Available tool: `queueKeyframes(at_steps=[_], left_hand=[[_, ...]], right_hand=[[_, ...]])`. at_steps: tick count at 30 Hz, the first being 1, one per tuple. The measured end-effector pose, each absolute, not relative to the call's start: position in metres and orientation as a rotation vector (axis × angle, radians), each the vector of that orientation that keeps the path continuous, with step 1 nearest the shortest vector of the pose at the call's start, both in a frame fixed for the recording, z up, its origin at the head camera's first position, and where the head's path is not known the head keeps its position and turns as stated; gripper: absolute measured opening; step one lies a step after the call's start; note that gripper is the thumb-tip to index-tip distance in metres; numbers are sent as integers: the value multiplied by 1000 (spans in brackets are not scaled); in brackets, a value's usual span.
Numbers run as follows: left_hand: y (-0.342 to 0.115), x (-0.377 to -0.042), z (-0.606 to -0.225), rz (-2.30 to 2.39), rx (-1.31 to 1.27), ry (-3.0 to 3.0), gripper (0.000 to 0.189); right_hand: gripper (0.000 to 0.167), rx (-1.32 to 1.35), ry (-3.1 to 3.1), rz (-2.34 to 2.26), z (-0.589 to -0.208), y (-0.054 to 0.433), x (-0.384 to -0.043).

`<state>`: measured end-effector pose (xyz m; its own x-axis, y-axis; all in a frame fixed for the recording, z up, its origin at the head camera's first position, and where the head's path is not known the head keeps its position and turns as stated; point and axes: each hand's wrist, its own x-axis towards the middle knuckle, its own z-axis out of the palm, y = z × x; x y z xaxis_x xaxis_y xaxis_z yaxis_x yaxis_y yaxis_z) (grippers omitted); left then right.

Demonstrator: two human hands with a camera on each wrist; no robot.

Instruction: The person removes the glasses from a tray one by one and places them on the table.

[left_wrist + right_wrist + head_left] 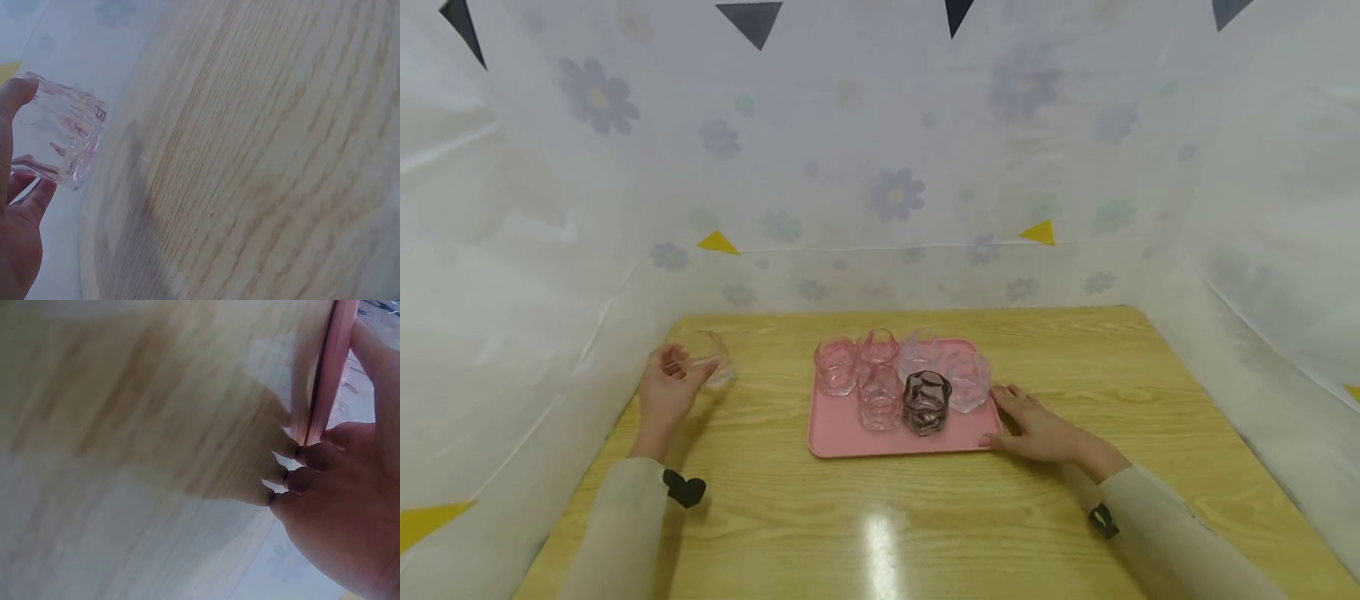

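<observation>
My left hand (pixel 667 387) holds a clear drinking glass (pixel 62 134) between thumb and fingers, at the left side of the table. In the left wrist view the glass has a thick, dimpled base, and its shadowed side lies close to the table edge. A pink tray (pixel 835 435) lies in the middle, carrying several clear glasses (pixel 880 400) and one dark grey glass (pixel 927 404). Against the tray's right side rests my right hand (pixel 1037 429), its thumb over the rim near the front corner. In the right wrist view its other fingertips touch the tray's edge and the tabletop.
The wood-grain table (pixel 925 517) is enclosed at the back and sides by pale curtains (pixel 820 150) with a flower print. Dark and yellow triangles hang or stick on them. The glasses stand close together towards the tray's back and right.
</observation>
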<state>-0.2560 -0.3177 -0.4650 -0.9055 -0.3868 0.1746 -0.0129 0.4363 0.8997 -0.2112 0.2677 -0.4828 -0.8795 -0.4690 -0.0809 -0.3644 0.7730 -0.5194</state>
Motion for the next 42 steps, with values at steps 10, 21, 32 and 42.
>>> queueKeyframes(at_steps=[10, 21, 32, 42], left_hand=[[-331, -262, -469, -1442, 463, -2311, 82], [-343, -261, -473, -1402, 490, -2289, 81], [-353, -264, -478, -1395, 509, -2285, 80], [-358, -265, -481, -1399, 527, -2319, 85]], right_hand=[[99, -648, 2758, -747, -484, 268, -211], [100, -652, 2754, -753, -485, 268, -212], [100, -657, 2751, -759, -484, 267, -212], [99, -655, 2754, -764, -483, 267, -212]])
